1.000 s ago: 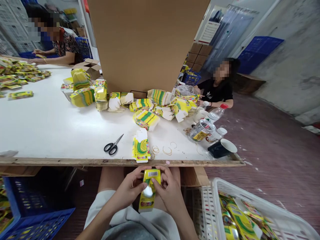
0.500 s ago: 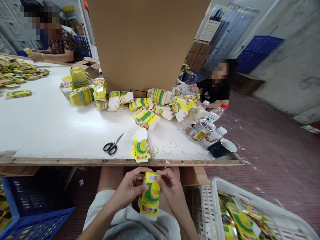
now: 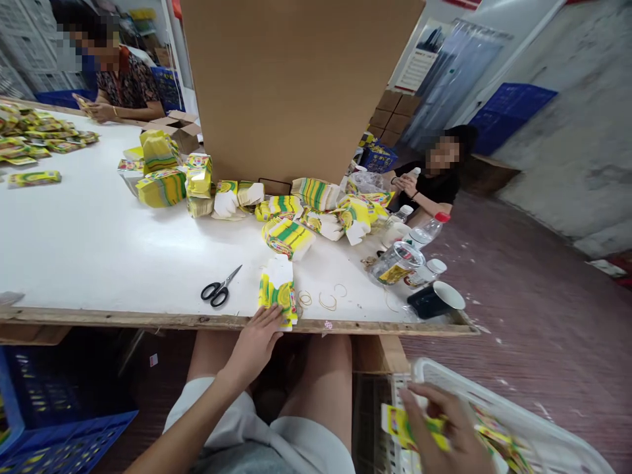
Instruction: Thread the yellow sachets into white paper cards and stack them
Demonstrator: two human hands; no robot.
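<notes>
My left hand (image 3: 257, 343) reaches up to the front edge of the white table (image 3: 93, 243), fingers stretched out and touching the small stack of flat yellow-green cartons (image 3: 277, 294). My right hand (image 3: 447, 428) is low at the right over the white plastic basket (image 3: 533, 421), fingers closed round one folded yellow carton (image 3: 402, 424). Black scissors (image 3: 220, 288) lie left of the stack. Several rubber bands (image 3: 326, 299) lie right of it.
A tall cardboard box (image 3: 296, 85) stands at the table's back with piles of yellow cartons (image 3: 291, 217) before it. Bottles, a jar and a black cup (image 3: 434, 299) crowd the right corner. Two other people sit at the table. A blue crate (image 3: 59, 428) is at lower left.
My hands held one carton together in my lap. Now the right hand has carried it to the basket and the left has gone up to the stack on the table.
</notes>
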